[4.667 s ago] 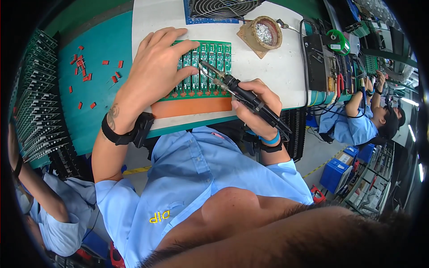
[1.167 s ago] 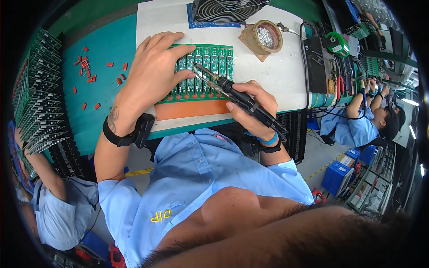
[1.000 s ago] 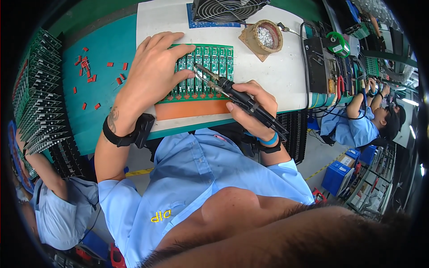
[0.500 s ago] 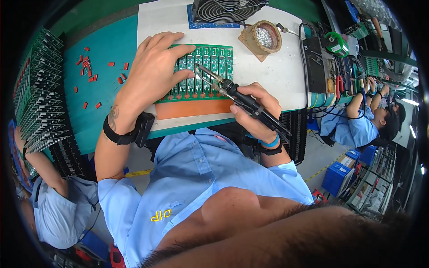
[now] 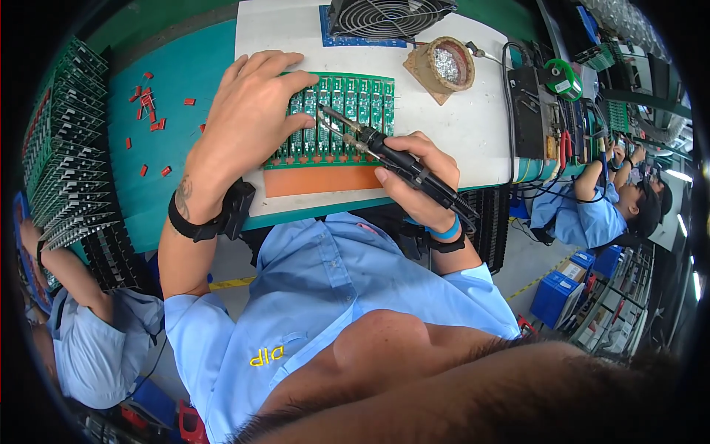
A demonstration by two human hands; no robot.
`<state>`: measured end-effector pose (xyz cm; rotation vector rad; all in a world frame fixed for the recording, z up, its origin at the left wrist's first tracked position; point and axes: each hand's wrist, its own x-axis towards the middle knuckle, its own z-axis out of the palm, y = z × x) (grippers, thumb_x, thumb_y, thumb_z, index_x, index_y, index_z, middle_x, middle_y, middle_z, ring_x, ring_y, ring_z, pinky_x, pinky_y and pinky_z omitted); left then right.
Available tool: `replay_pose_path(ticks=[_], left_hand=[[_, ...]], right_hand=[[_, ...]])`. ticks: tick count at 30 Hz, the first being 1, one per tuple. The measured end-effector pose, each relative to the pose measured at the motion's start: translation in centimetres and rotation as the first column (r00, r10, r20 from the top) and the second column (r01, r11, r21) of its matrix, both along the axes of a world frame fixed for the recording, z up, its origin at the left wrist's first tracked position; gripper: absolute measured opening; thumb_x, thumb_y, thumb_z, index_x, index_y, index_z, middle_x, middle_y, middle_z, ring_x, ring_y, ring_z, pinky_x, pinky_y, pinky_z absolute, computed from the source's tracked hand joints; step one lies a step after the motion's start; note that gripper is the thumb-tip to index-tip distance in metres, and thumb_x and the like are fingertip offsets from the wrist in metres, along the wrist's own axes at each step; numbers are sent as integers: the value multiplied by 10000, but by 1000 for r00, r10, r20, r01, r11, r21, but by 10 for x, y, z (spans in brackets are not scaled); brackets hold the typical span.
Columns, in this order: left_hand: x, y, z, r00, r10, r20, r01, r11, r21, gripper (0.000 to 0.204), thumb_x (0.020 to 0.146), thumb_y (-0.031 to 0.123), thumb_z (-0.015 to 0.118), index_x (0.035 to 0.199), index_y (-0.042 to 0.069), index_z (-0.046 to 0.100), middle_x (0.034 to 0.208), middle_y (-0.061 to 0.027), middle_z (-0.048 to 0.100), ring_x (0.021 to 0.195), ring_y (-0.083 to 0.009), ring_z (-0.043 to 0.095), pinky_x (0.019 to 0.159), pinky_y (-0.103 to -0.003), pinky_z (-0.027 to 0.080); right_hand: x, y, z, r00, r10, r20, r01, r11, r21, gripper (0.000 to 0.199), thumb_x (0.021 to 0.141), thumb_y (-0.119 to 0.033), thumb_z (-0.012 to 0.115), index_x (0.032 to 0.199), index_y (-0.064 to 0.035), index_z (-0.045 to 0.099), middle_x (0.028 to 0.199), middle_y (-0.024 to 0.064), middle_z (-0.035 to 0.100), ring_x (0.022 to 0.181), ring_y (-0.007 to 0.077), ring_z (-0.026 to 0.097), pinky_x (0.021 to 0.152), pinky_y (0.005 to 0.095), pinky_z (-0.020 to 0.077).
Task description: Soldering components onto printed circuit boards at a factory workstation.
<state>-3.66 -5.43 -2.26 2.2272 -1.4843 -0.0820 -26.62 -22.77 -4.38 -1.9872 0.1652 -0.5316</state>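
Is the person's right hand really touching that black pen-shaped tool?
Touching. The head view shows the right hand wrapped around the black pen-shaped tool, thumb on one side, fingers on the other.

Bright centre, bowed edges, black corners

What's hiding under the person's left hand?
The left hand reaches over the left side of the green circuit board; more board shows to its right. Whatever parts lie directly beneath are covered.
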Motion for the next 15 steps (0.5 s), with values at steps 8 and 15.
replay_pose_path(ticks=[8, 15], left_hand=[[-1, -1, -1, 1000, 14, -7, -14, 1000, 0, 484, 771, 192, 887, 1229, 98, 762, 1414, -123, 661, 1381, -322, 547, 1199, -510, 378], [-1, 0, 1, 1000, 17, -13, -17, 1000, 12, 494, 772, 201, 888, 1239, 101, 764, 1403, -126, 669, 1379, -323, 550, 1196, -515, 381]], right_hand=[[4, 2, 1, 1000, -3, -9, 4, 1000, 7, 429, 806, 47, 811, 1214, 28, 682, 942, 109, 692, 809, 138, 612, 730, 277, 470], [5, 1, 2, 1000, 2, -23, -2, 1000, 2, 434, 802, 39, 816, 1216, 22, 686, 942, 102, 697, 804, 132, 613, 722, 273, 471]])
